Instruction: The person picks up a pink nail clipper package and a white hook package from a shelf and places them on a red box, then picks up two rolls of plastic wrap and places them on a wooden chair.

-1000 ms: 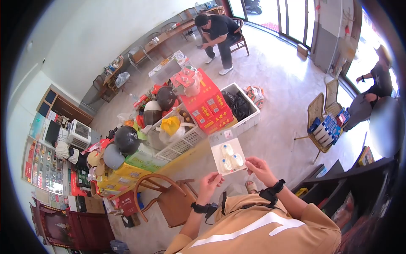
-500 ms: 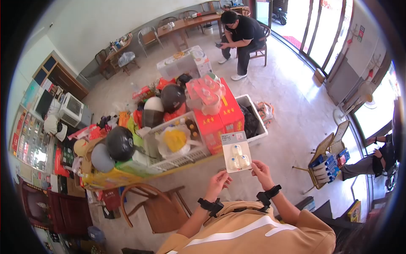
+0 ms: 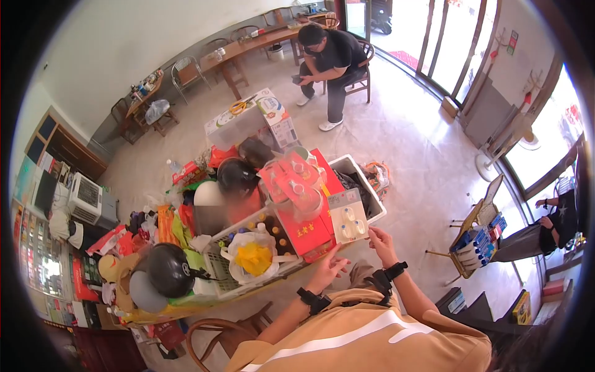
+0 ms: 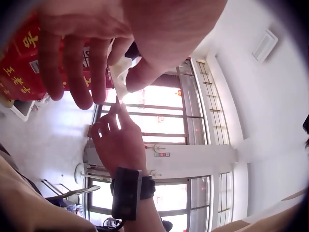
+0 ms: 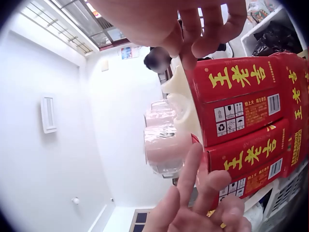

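Red boxes (image 3: 308,230): stacked just behind the card; they crowd its far side, and whether it touches them I cannot tell.
White basket (image 3: 225,276): left of the boxes, holding bottles and a yellow bag.
White foam box (image 3: 377,217): beyond the card, black plastic in it.
Wrapped pack (image 3: 294,185): on top of the boxes, near the card's upper left.
Right hand (image 3: 384,247): thumb and fingers pinch the card's lower right edge.
Left hand (image 3: 330,271): mostly unfolded, index fingertip at the lower left corner; contact is unclear, and no grip shows.
Card (image 3: 348,217): aloft before the boxes; probably light, stiffish, its film likely slippery; best pinched by the flat edges.
Clear plastic pieces (image 3: 348,213): three, blue-dotted, on the card's front; likely to dent if squeezed.
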{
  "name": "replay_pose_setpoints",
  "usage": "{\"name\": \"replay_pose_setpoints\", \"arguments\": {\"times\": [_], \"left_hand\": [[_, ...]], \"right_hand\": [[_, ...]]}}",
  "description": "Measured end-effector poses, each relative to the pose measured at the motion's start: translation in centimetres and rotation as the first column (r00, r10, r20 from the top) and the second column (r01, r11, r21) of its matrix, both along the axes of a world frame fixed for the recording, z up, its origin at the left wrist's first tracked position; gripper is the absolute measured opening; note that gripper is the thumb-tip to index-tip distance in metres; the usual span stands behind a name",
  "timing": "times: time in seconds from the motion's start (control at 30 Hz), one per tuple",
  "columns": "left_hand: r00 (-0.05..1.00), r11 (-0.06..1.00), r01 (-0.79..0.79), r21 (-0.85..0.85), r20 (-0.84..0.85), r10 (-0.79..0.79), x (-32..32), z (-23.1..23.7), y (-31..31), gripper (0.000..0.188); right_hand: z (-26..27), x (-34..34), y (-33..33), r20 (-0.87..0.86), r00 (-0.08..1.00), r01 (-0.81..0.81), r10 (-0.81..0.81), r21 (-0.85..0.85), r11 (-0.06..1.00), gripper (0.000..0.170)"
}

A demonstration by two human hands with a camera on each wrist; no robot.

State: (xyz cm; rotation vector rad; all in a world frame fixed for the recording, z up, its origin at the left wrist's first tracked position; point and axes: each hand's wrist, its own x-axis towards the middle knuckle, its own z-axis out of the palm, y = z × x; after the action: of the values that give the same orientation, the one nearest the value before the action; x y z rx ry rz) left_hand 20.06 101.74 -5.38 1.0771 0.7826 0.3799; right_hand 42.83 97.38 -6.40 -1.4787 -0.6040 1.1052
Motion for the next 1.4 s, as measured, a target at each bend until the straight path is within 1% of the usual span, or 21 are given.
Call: {"name": "replay_pose_setpoints", "arguments": {"times": [0.13, 0.2, 0.3, 0.4, 0.53, 0.7, 0.73, 0.83, 0.87, 0.93, 0.97, 1.03, 1.1, 1.13, 1.17, 1.2, 1.23, 1.27, 1.33, 1.37, 1.4], "left_hand": [[1.000, 1.000, 0.009, 0.024, -0.011, -0.008, 1.4, -1.0, 2.2, 0.065], [0.999, 0.998, -0.020, 0.057, -0.035, 0.022, 1.9, -0.8, 3.1, 0.066], [0.994, 0.994, -0.113, 0.005, -0.013, 0.113, 2.4, 0.1, 3.4, 0.065], [0.986, 0.987, -0.160, 0.014, -0.032, 0.161, 3.3, -0.6, 3.3, 0.062], [0.980, 0.981, -0.189, 0.042, -0.055, 0.191, 4.5, -0.8, 3.2, 0.058], [0.975, 0.979, -0.188, 0.081, -0.102, 0.196, 6.5, 0.1, 2.5, 0.053], [0.979, 0.983, -0.162, 0.083, -0.115, 0.171, 6.9, 0.1, 2.4, 0.053], [0.991, 0.995, -0.057, 0.083, -0.119, 0.066, 9.3, 0.3, 2.2, 0.051], [0.994, 0.996, -0.014, 0.083, -0.107, 0.023, 10.3, 0.4, 2.2, 0.050], [0.991, 0.993, 0.087, 0.081, -0.105, -0.079, 11.4, 0.2, 2.1, 0.050], [0.985, 0.986, 0.147, 0.084, -0.105, -0.138, 12.0, 0.0, 2.1, 0.050], [0.953, 0.950, 0.292, 0.112, -0.112, -0.280, 13.1, -0.4, 2.3, 0.051], [0.890, 0.873, 0.456, 0.174, -0.107, -0.443, 13.4, -1.1, 2.9, 0.052], [0.868, 0.866, 0.496, 0.059, -0.073, -0.492, 13.7, 0.6, 2.9, 0.051], [0.842, 0.842, 0.538, 0.027, -0.069, -0.536, 13.9, 0.7, 2.8, 0.050], [0.795, 0.794, 0.607, 0.033, -0.034, -0.606, 13.7, -0.2, 2.8, 0.050], [0.723, 0.719, 0.691, 0.073, -0.044, -0.690, 13.8, 0.0, 3.0, 0.050], [0.686, 0.683, 0.727, 0.072, -0.019, -0.727, 13.6, -0.3, 2.7, 0.048], [0.587, 0.587, 0.808, 0.052, 0.010, -0.810, 13.0, -0.7, 1.8, 0.045], [0.505, 0.504, 0.860, 0.082, 0.015, -0.863, 12.5, -4.1, 1.8, 0.049], [0.529, 0.525, 0.845, 0.098, -0.010, -0.849, 11.6, 1.3, 0.2, 0.031]], "right_hand": [[-0.9, 1.7, 3.2, -0.020, 1.000, -0.021, 0.021, 0.014, 1.000, 0.026], [-0.7, 2.3, 5.0, -0.055, 0.998, -0.043, 0.043, 0.013, 0.999, 0.022], [0.2, 3.4, 6.8, -0.032, 0.989, -0.143, 0.144, 0.024, 0.989, 0.017], [-0.6, 5.3, 8.2, 0.085, 0.943, -0.324, 0.322, 0.009, 0.946, 0.018], [-0.9, 6.6, 9.0, 0.280, 0.871, -0.419, 0.405, -0.009, 0.908, 0.019], [-1.0, 7.0, 8.9, 0.165, 0.899, -0.415, 0.406, 0.018, 0.910, 0.018], [-1.2, 7.2, 8.5, 0.139, 0.909, -0.400, 0.392, 0.029, 0.916, 0.018], [-1.1, 7.8, 7.1, 0.180, 0.908, -0.388, 0.379, 0.020, 0.921, 0.021], [-0.7, 8.3, 6.6, 0.135, 0.906, -0.403, 0.402, -0.018, 0.915, 0.022], [1.0, 8.7, 4.4, 0.023, 0.911, -0.407, 0.411, -0.094, 0.908, 0.026], [0.6, 8.9, 3.3, 0.109, 0.906, -0.404, 0.409, -0.067, 0.912, 0.031], [-0.2, 8.8, 0.8, 0.059, 0.932, -0.355, 0.358, -0.057, 0.933, 0.031], [0.7, 8.8, -1.9, 0.051, 0.963, -0.261, 0.266, -0.087, 0.961, 0.034], [1.3, 8.4, -3.3, 0.046, 0.977, -0.200, 0.207, -0.126, 0.972, 0.036], [1.5, 7.8, -4.7, 0.081, 0.986, -0.132, 0.143, -0.124, 0.983, 0.038], [1.5, 7.0, -6.2, 0.118, 0.990, -0.060, 0.075, -0.122, 0.991, 0.040], [1.3, 5.9, -7.8, 0.101, 0.995, 0.007, 0.004, -0.111, 0.994, 0.041], [0.9, 4.6, -9.1, 0.089, 0.994, 0.079, -0.071, -0.090, 0.993, 0.044], [-1.0, 1.5, -11.8, 0.111, 0.984, 0.144, -0.138, -0.046, 0.989, 0.051], [-0.4, -0.1, -13.2, 0.049, 0.984, 0.178, -0.174, -0.100, 0.979, 0.052], [0.1, -2.0, -13.8, -0.020, 0.983, 0.179, -0.183, -0.144, 0.973, 0.055]]}}
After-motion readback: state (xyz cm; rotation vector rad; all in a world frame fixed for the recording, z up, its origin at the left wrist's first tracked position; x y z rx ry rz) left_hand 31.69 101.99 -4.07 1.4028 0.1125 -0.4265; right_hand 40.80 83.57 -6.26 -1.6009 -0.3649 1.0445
